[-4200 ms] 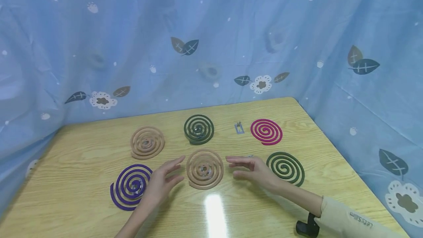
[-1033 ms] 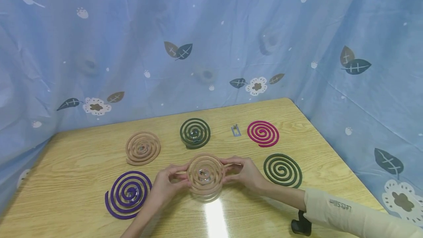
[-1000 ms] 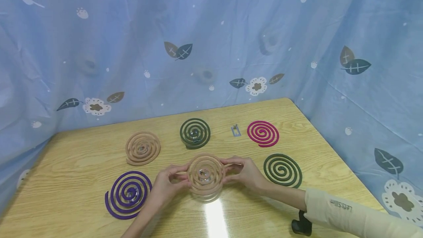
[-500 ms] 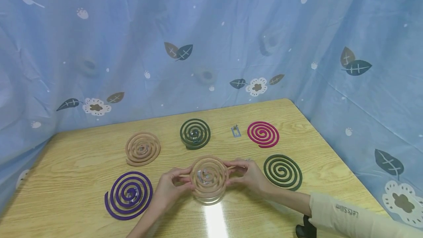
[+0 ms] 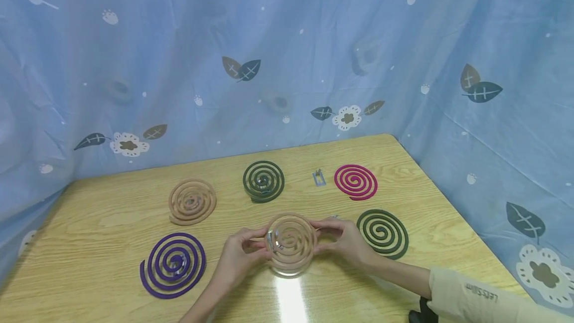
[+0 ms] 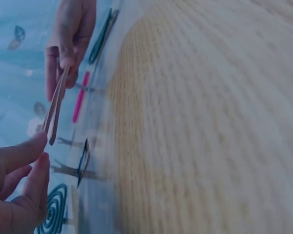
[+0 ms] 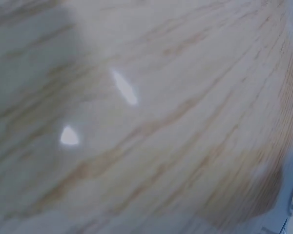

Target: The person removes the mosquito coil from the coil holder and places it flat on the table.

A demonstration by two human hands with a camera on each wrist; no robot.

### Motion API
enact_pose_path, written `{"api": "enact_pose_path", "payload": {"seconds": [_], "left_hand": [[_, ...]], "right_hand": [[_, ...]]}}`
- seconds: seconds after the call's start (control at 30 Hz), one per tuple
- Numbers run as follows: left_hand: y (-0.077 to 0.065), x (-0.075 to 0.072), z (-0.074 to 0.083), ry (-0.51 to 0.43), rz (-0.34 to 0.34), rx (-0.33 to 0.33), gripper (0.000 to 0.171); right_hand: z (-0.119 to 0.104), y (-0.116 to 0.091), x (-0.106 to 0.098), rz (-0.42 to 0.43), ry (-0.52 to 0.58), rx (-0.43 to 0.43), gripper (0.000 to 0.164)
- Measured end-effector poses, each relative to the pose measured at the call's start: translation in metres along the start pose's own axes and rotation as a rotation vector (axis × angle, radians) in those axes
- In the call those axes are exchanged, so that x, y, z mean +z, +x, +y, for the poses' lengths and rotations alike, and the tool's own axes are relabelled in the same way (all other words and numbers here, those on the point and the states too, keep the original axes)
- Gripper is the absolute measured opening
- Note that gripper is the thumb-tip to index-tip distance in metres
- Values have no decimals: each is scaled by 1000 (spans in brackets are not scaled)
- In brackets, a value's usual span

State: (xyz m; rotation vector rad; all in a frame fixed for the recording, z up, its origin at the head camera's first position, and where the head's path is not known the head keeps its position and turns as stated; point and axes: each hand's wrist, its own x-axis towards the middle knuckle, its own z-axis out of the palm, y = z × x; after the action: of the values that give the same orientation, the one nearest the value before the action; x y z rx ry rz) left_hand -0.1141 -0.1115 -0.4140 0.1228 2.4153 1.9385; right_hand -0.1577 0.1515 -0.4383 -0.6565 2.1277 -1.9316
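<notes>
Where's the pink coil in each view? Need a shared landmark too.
Head: pink coil, right of centre, toward the far side of the table.
Left wrist: pink coil, upper left, edge-on, just right of the held tan coil.
Right wrist: not in it.
Shared landmark: the wood-grain table, in all three.

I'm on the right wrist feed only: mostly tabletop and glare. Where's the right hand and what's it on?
Observer: In the head view, the right hand pinches the right edge of a beige coil.
Operator: And the other side of it?
Observer: The left hand grips the opposite edge.
Operator: Anything close by on the right?
Observer: Yes, a dark green coil sits just to the right of the right hand.
</notes>
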Motion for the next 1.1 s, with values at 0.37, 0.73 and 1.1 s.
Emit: {"api": "enact_pose_path", "payload": {"seconds": [0.37,0.73,1.1], "left_hand": [[3,11,3,17,-37,24,48],[1,20,0,2,-57,23,47],[0,31,-5,-33,-51,0,48]], "right_hand": [[1,-8,-11,10,-2,-34,58],[3,-14,-18,6,-24,11,58],[5,-19,-24,1,-48,7,59]]}}
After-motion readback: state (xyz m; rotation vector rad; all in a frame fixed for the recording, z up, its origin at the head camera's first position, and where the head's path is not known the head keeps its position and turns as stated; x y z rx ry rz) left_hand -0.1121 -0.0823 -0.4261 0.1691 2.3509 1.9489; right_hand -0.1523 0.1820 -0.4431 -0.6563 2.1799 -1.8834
